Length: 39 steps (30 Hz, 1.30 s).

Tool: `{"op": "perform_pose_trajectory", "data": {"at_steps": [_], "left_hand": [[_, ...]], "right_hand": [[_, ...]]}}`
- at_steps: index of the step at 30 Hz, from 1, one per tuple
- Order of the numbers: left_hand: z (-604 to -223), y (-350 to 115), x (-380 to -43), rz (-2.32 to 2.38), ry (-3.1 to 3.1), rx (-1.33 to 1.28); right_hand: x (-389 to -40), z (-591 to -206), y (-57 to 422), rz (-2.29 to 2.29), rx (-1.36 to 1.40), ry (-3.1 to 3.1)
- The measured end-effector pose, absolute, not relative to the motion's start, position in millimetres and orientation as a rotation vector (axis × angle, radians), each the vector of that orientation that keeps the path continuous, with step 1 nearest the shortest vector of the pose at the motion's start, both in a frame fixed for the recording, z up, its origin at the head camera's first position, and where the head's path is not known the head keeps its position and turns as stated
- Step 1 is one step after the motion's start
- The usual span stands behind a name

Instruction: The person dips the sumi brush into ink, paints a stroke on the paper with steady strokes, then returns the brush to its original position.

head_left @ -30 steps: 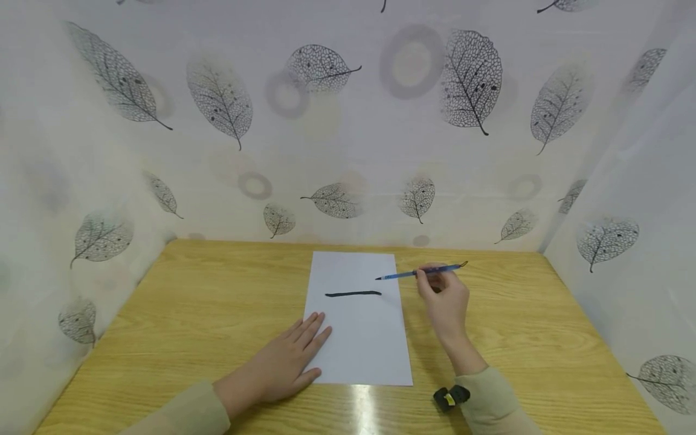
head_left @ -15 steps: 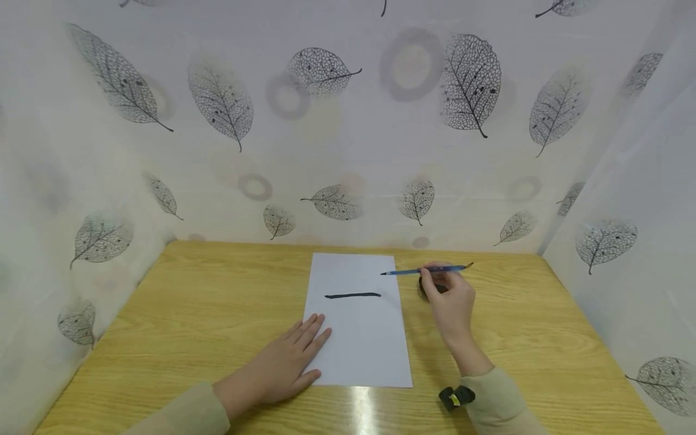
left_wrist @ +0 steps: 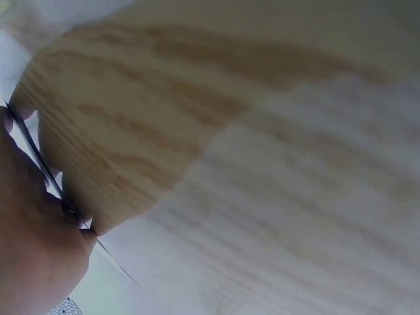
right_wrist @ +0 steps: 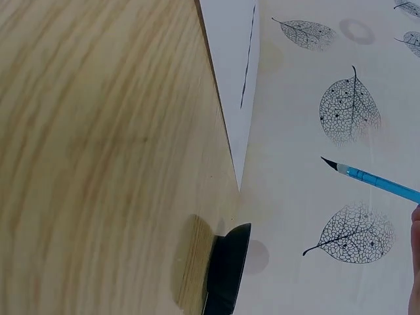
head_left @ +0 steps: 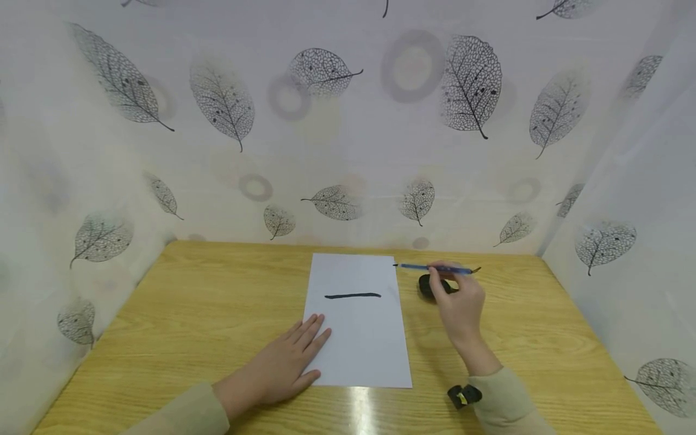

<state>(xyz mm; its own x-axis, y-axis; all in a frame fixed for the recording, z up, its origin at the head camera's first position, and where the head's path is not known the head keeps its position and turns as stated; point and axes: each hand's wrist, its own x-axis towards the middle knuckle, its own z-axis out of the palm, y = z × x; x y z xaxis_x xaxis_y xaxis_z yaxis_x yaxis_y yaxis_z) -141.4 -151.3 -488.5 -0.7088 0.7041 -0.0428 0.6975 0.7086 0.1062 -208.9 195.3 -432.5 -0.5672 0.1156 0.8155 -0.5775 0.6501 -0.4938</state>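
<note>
A sheet of white paper (head_left: 359, 350) lies on the wooden table, bearing one dark, nearly level stroke (head_left: 353, 295). Flat on its lower left edge rests my left hand (head_left: 285, 365), fingers straight and spread; the left wrist view shows only part of this hand (left_wrist: 39, 243). My right hand (head_left: 459, 302) pinches a blue writing brush (head_left: 413, 266) between thumb and fingers. The brush is held almost level, its dark tip by the paper's upper right edge. In the right wrist view the brush (right_wrist: 380, 182) is raised off the table, and only a sliver of the hand (right_wrist: 415, 262) shows.
A small black dish (head_left: 428, 287) stands right of the paper, partly behind my right hand; in the right wrist view the dish (right_wrist: 226, 269) has a curved side. A leaf-patterned curtain (head_left: 348, 151) encloses the back and both sides of the wooden table (head_left: 190, 302).
My right hand has moved right and slightly away from me with the brush, taking its tip from above the paper to the edge. More of the black dish shows. The left hand stays put.
</note>
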Motion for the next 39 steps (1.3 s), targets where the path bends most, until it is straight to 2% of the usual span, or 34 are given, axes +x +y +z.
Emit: {"op": "perform_pose_trajectory", "data": {"at_steps": [39], "left_hand": [[-485, -151, -139, 0.13, 2.841, 1.176]], "right_hand": [[-209, -444, 236, 0.527, 0.622, -1.808]]}}
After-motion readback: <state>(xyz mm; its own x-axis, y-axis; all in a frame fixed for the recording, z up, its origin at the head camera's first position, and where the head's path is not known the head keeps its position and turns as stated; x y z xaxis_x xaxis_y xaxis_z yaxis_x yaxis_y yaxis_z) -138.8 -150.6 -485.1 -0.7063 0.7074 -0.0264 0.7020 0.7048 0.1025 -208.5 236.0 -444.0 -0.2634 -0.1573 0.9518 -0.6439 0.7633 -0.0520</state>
